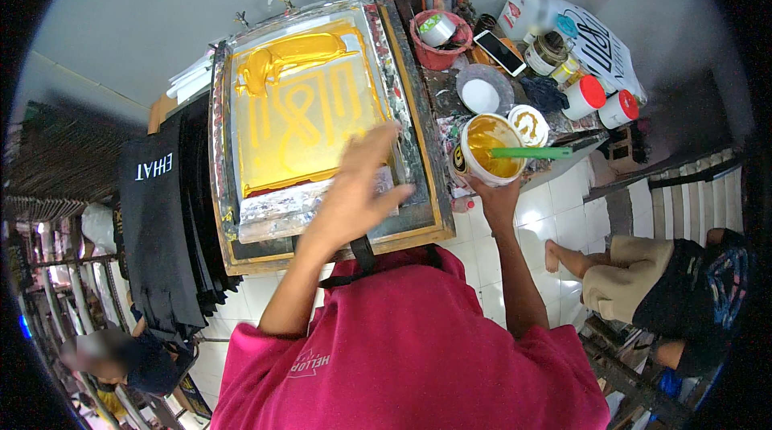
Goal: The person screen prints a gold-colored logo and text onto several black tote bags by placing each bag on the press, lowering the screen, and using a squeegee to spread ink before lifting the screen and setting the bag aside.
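Note:
My left hand (pixel 354 197) hovers over the near right part of a screen-printing frame (pixel 221 164). Its fingers are stretched out with the thumb apart, and it holds nothing. Thick yellow ink (pixel 297 52) lies in a heap along the far end of the mesh, and a thinner yellow film covers the design below it. To the right of the frame, my right hand (pixel 497 197) grips a white tub (pixel 492 172) of yellow ink from beneath, tilted toward me. A green-handled spatula (pixel 531 153) rests in the tub, its handle sticking out to the right.
Black fabric pieces (pixel 161 229) hang at the left. On the right bench are a red bucket (pixel 441 52), a phone (pixel 500 53), a bowl of white paste (pixel 480 95), an ink-smeared lid (pixel 528 126) and red-capped jars (pixel 585 97). Two people sit nearby, lower left and right.

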